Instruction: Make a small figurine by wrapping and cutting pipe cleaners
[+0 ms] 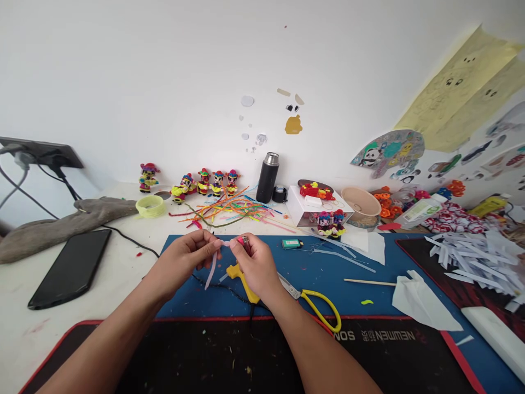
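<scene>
My left hand (194,253) pinches a pale pink strip (211,270), whose loose end hangs below the fingers. A short stretch of the strip runs across to my right hand (253,262), where thumb and finger close on its other end. A small red piece with a metal top (246,241), perhaps a lighter, also sits in my right hand, partly hidden by the fingers. Under the hands, a yellow glue gun (245,282) lies on the blue mat (188,295). Yellow-handled scissors (322,309) rest just right of my right wrist.
Behind the hands lie colourful fuzzy sticks (241,208), small figures (204,181) and a black flask (267,178). A phone (69,268) is at left. A green lighter (292,244), white paper (424,301) and a pile of white strips (471,262) are at right.
</scene>
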The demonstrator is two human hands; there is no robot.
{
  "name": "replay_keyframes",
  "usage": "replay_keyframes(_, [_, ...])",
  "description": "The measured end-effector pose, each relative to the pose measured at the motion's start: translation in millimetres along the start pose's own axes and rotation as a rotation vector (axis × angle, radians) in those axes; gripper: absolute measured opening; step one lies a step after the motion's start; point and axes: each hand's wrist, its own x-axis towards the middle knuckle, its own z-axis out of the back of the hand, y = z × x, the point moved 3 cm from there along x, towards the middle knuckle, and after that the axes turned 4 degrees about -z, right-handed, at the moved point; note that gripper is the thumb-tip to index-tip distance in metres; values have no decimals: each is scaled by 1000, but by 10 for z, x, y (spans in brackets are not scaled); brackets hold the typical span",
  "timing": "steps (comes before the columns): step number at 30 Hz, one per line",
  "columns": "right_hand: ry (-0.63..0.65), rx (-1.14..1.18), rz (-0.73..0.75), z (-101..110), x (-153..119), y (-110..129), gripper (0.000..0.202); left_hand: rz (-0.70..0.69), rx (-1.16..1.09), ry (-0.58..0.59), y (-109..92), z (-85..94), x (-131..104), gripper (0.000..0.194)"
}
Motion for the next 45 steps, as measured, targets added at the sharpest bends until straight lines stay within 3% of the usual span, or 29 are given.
replay_keyframes(18, [-22, -84, 17, 14, 2, 42, 30, -1, 32, 45, 46, -6, 15, 52])
replay_keyframes(29, [-17, 27, -2, 15, -1, 50, 34, 80, -141, 8, 33, 11, 11, 50])
replay_keyframes(45, [5, -46, 6, -8, -24, 67, 29, 38, -33, 34, 16, -10, 5, 48])
